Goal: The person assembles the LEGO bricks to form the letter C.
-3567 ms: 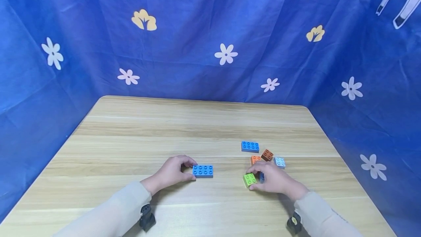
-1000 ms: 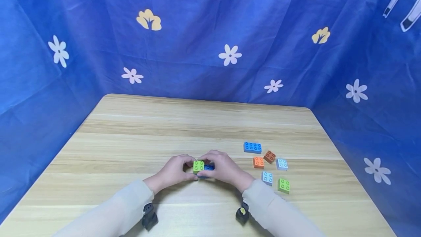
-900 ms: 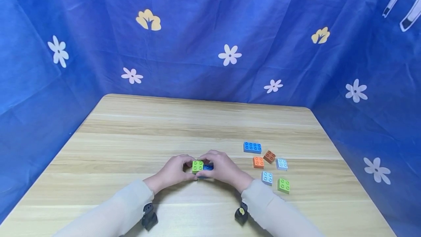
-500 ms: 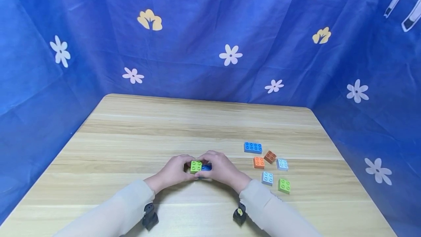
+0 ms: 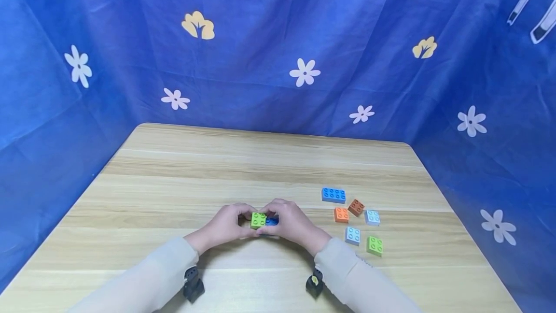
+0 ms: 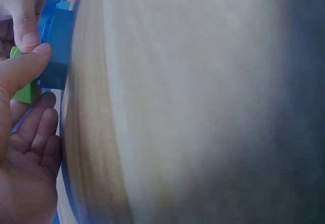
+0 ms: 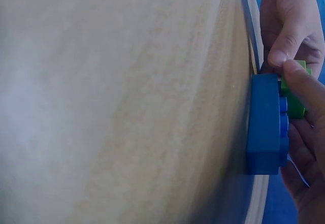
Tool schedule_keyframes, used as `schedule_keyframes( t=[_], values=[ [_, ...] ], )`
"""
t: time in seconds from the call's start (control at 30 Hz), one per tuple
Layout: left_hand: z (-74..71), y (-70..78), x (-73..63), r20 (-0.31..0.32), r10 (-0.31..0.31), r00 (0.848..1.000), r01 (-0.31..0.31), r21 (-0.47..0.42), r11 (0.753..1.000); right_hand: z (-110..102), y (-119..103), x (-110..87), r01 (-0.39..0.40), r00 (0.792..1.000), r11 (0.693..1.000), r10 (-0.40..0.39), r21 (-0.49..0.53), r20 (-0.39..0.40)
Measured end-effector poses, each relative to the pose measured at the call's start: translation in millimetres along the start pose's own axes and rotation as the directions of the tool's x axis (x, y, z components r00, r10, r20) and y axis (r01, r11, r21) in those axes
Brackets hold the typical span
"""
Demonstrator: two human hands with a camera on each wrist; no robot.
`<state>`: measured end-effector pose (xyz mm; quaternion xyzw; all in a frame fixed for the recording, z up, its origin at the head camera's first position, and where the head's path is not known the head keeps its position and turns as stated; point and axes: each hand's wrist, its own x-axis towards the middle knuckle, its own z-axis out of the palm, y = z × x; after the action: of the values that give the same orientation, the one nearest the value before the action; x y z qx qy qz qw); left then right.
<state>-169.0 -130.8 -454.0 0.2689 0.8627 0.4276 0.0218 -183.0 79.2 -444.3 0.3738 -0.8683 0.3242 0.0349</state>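
In the middle of the table a lime green toy building brick (image 5: 258, 220) with a square top sits over the left end of a longer blue brick (image 5: 271, 221). My left hand (image 5: 226, 226) pinches the green brick from the left, its thumb at the front face. From the other side my right hand (image 5: 293, 223) grips the same brick, thumb in front and fingers behind. The two thumb tips meet close together in both wrist views. Bare studs of the blue brick (image 7: 264, 127) show beside the green one in the right wrist view. My fingers hide the back sides.
Loose bricks lie to the right: a long blue brick (image 5: 333, 195), a brown one (image 5: 356, 207), an orange one (image 5: 341, 215), two light blue bricks (image 5: 372, 217) and another lime green brick (image 5: 375, 245). Blue curtain (image 5: 243, 86) surrounds the table's back and sides.
My right hand has brought the green brick from the loose group leftward onto the blue brick. Over the last second it has shifted slightly further left. My left hand has stayed nearly in place.
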Motion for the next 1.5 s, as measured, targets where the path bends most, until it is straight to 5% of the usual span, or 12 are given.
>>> schedule_keyframes(
  t=[0.43,1.23,1.5],
  values=[
    [-4.1,0.8,-3.7,-0.012,-0.007,1.0,0.007,-0.033,0.999,0.5,-3.5,1.9,-0.009,1.0,0.994,0.012,-0.112,0.021],
    [-9.6,-2.7,-6.1,-0.055,-0.024,0.998,0.02,-0.068,0.997,2.8,1.1,1.4,0.013,1.0,0.998,-0.013,-0.067,-0.005],
    [-10.2,-1.7,-6.6,-0.047,-0.019,0.999,0.015,-0.083,0.996,1.6,-1.3,0.5,-0.033,0.999,0.999,0.035,-0.027,0.037]
  ],
)
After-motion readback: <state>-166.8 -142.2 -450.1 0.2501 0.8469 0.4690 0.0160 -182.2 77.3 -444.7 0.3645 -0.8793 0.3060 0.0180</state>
